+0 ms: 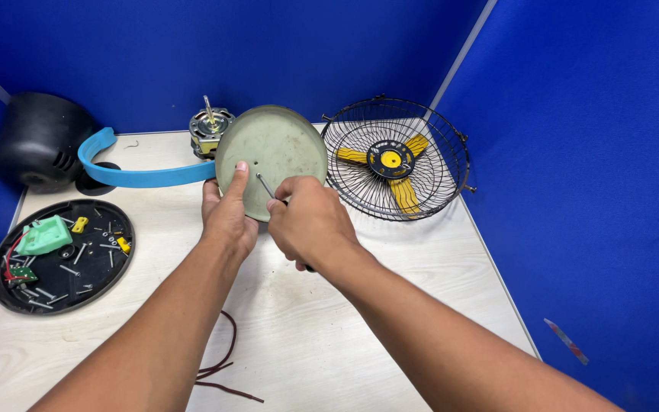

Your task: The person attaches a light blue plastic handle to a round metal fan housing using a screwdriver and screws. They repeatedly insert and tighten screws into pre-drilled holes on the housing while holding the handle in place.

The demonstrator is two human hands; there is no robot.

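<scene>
Blue-walled desk (390,305): we hold a round grey-green disc (276,156) upright above it.
Our left hand (226,214) fingers grip its lower edge; our right hand (310,225) fingers close around a screwdriver (265,185), tip against the disc, wire fan guard (394,156) beside.

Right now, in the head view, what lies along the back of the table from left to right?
Black housing → blue curved band → motor → round grey-green plate, held up by the left hand with the right hand working a thin tool on it → wire fan guard with yellow blades.

Right hand (310,223) hides the screwdriver (265,187) handle; tray (112,267) screws too small
</scene>
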